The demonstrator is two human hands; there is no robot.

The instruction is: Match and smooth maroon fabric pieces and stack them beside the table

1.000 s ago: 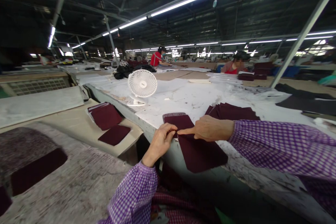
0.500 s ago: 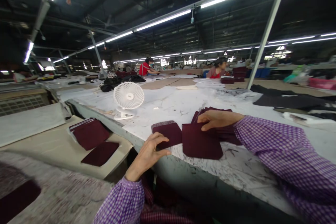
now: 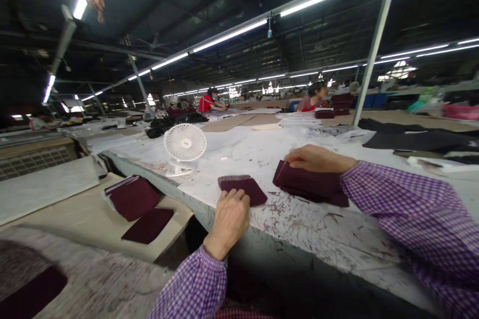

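On the white-covered table, a maroon fabric piece (image 3: 253, 190) with a speckled grey far edge lies flat. My left hand (image 3: 230, 214) is at its near-left edge with the fingers curled down onto it; the fingertips are partly hidden. Further right, a stack of maroon fabric pieces (image 3: 314, 184) lies beneath my right hand (image 3: 316, 158). My right fingers and thumb are closed at the stack's far-left corner, where the upper piece's edge shows. Both forearms wear purple checked sleeves.
A white fan (image 3: 185, 143) stands beyond the left piece. On a beige-covered surface (image 3: 86, 209) at left lie more maroon pieces (image 3: 136, 197). Dark fabric (image 3: 411, 139) lies at far right. Two people work further back. The table's edge (image 3: 269, 241) runs close before me.
The maroon piece my right hand held in front of the stack is gone from there. My right hand has moved back to the stack's corner. My left hand has curled onto the left piece.
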